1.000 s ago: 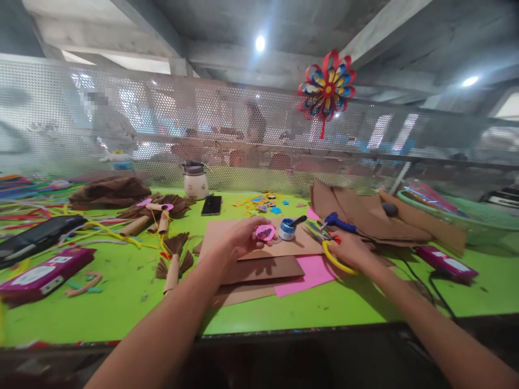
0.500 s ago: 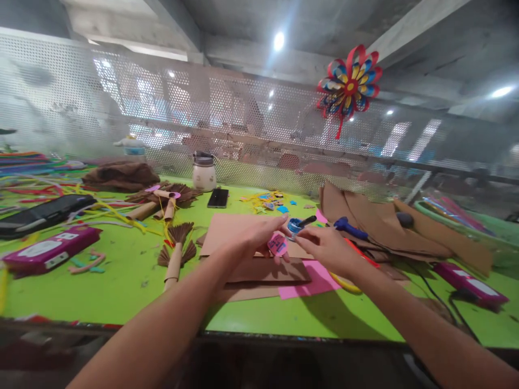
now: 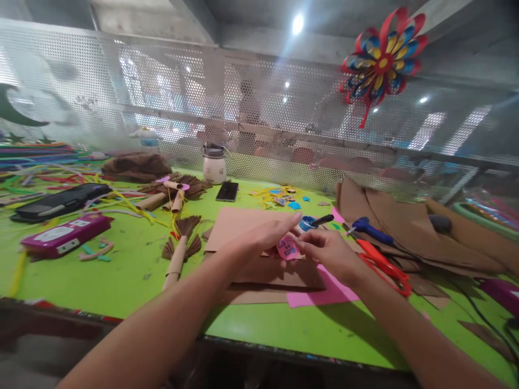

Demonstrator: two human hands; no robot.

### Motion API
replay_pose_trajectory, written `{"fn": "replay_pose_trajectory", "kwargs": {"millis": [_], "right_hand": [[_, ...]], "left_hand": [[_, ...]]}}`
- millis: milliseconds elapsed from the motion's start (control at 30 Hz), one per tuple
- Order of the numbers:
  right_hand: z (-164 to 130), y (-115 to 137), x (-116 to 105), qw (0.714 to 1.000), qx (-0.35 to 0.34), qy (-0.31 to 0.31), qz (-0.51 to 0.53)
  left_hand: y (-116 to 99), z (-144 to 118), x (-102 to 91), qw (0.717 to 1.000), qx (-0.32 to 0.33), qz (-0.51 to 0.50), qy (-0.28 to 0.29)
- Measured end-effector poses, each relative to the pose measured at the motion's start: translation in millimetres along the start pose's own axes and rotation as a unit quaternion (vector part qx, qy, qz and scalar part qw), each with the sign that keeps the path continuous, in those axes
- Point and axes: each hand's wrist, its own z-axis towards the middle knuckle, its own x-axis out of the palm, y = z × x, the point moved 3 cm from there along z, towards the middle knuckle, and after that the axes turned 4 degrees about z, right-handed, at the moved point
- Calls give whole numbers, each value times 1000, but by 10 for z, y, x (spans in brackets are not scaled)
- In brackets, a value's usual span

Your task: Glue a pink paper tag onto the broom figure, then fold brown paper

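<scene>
Above stacked brown cardboard sheets [image 3: 243, 227] at mid-table: left hand [image 3: 259, 237] and right hand [image 3: 328, 254] meeting on a small pink paper disc [image 3: 288, 248], fingertips of both pinched on its edges, disc held just off the cardboard. Just behind, blue glue pot [image 3: 308, 222]. Right of the hands, red scissors [image 3: 383, 265] on green table [image 3: 121, 270].

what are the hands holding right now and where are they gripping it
Both the left hand and right hand pinch a small pink disc by its opposite edges.
</scene>
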Motion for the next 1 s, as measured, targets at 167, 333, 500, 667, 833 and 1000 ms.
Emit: {"fn": "replay_pose_trajectory", "kwargs": {"millis": [167,333,500,667,833,1000], "right_hand": [[7,-102,-48,998,-12,-36,58],[23,-181,-84,990,-22,-102,98],[40,-196,-70,985,-29,-102,133],[52,-218,-73,982,-10,-83,168],[49,-175,-88,982,-3,-48,180],[62,-215,-104,987,6,-15,161]], "left_hand": [[-3,27,-85,997,-11,-11,-79],[-2,43,-257,985,-2,2,-174],[-9,26,-278,991,39,41,-123],[14,23,-290,985,73,90,-129],[33,14,-328,988,74,79,-107],[50,9,-321,989,99,70,-80]]}}
